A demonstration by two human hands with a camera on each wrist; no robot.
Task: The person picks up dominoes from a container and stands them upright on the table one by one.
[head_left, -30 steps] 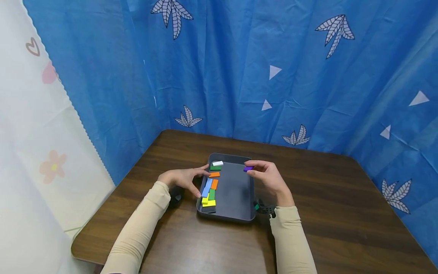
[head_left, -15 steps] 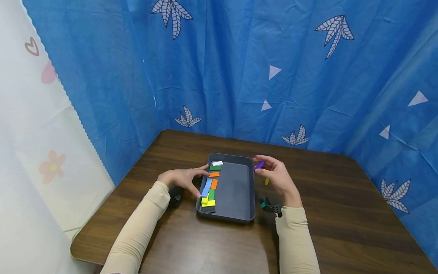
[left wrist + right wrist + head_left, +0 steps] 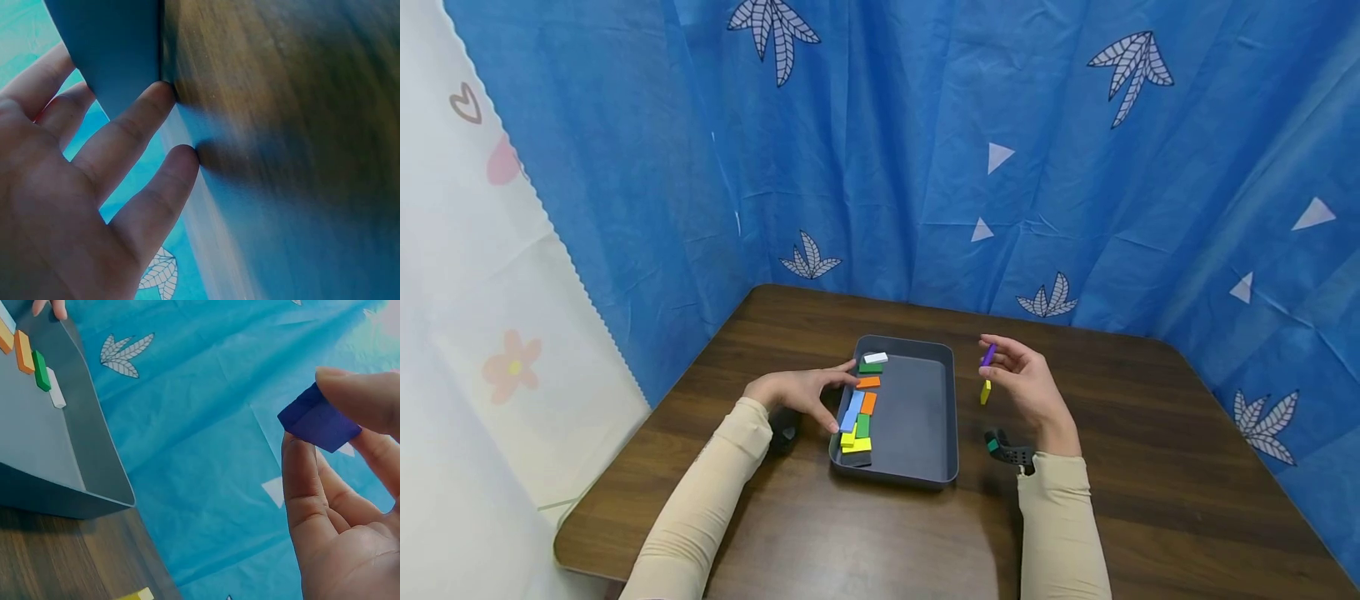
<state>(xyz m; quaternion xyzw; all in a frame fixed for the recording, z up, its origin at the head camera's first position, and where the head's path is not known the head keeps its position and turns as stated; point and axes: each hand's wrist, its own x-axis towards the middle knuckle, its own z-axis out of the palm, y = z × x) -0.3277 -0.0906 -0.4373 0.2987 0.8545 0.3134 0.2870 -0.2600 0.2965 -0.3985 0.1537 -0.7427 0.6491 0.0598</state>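
My right hand [image 3: 1024, 379] pinches a small purple block [image 3: 988, 355] between thumb and fingertips, held up to the right of the tray. In the right wrist view the purple block [image 3: 320, 422] is tilted between the fingertips. Just below that hand, a yellow block [image 3: 986, 392] is on the table, upright. My left hand [image 3: 805, 394] lies along the left wall of the dark grey tray [image 3: 917, 417], fingers spread. In the left wrist view two fingertips [image 3: 181, 159] meet the tabletop beside the tray's dark wall.
Along the tray's left side lie several blocks, among them a white block [image 3: 876, 358], an orange block [image 3: 868, 404], a light blue block [image 3: 852, 412] and a black block [image 3: 856, 459]. The wooden table [image 3: 1150, 450] reaches back to a blue curtain [image 3: 880, 167].
My right hand has moved right, away from the tray, and turned the purple block from lying flat to upright. The yellow block has come into view. My left hand has stayed put.
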